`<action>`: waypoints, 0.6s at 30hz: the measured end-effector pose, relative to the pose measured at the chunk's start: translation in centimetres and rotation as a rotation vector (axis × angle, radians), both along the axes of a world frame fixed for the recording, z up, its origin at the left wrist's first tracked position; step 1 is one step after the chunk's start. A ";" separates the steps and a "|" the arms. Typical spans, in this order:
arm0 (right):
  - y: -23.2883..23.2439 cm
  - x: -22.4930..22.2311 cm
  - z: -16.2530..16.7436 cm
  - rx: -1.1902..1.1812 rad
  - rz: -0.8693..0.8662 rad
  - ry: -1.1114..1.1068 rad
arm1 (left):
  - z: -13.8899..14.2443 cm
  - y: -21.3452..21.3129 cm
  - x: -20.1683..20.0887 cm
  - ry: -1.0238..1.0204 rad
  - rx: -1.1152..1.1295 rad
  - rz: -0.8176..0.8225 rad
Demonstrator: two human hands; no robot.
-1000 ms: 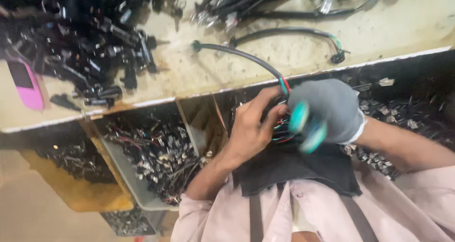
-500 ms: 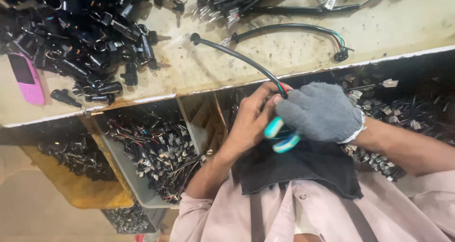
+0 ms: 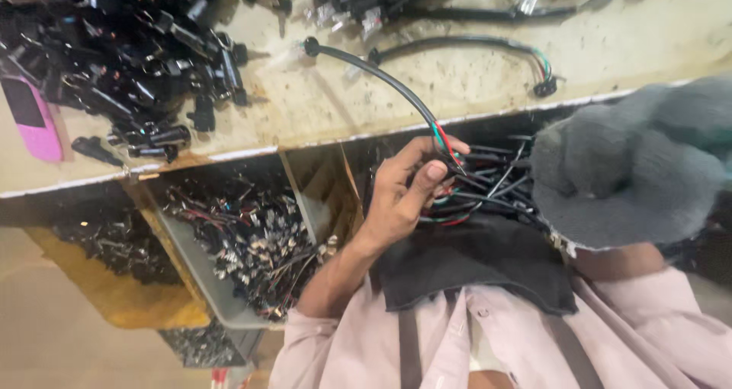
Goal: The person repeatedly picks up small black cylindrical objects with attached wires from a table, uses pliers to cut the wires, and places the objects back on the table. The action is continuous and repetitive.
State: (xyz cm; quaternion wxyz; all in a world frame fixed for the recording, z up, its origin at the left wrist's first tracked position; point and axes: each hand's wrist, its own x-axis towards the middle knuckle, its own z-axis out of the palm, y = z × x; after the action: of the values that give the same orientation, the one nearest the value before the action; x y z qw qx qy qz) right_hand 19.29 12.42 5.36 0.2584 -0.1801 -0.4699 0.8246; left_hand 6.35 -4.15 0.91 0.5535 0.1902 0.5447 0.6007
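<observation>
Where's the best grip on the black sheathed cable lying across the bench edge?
Grip the black cable mid-sheath, coming from above: that stretch lies bare on the workbench. Its coloured-wire end is already pinched in the left hand, and its far end has a small connector.

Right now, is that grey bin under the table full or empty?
Nearly full. The grey bin is heaped with small wired connectors, almost up to its rim, beside the person's bare left hand.
</observation>
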 end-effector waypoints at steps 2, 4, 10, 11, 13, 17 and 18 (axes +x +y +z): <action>-0.4 -0.4 0.2 -0.193 -0.002 0.132 | 0.6 -0.1 -0.2 0.150 0.083 -0.031; -0.8 -1.0 -0.3 -0.315 -0.032 0.165 | 1.2 0.2 -0.2 0.364 0.220 -0.072; 1.2 -0.8 -2.3 0.109 -0.152 -0.218 | 2.1 0.6 0.1 1.278 0.019 -0.610; 2.2 -0.3 -2.4 0.496 -0.187 -0.371 | 2.3 0.4 -0.3 1.311 -0.075 -0.715; 4.0 0.9 -2.5 1.227 -0.104 -0.695 | 2.6 0.5 -2.3 1.371 -0.285 -0.918; 5.8 2.2 -3.4 1.466 0.090 -0.903 | 1.9 3.1 -11.0 1.747 -0.144 -0.313; 5.7 2.3 -3.6 1.450 0.066 -0.841 | 1.2 4.0 -14.3 2.013 -0.466 -0.352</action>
State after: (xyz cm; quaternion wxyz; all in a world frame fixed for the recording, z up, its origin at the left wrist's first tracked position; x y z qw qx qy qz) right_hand 21.60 18.17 1.75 0.0890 -0.2478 -0.9460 0.1893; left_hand -7.96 -0.11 2.11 -0.0529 0.5674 0.8206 -0.0440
